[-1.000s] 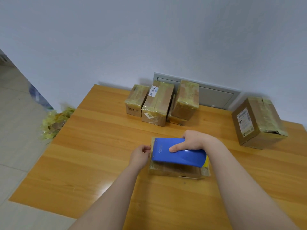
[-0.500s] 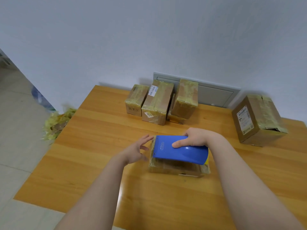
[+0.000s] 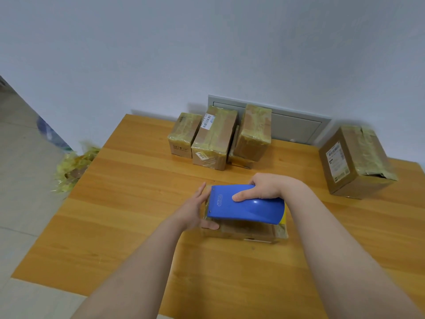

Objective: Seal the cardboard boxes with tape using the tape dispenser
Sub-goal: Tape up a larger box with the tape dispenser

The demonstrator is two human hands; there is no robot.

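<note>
Blue plastic tape dispenser [image 3: 247,204] sat atop a small cardboard box [image 3: 248,231] mid-table [image 3: 138,203], clasped by the right grip [image 3: 264,187], apparently to draw tape along the lid. The left grip [image 3: 193,212], fingers straight, braced the box's left end, likely against sliding. Taped boxes [image 3: 213,139] stood near the wall.

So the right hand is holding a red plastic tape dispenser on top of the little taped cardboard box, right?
Not quite: the plastic tape dispenser is blue, not red. The head view shows the right hand gripping it on top of the little taped cardboard box.
</note>
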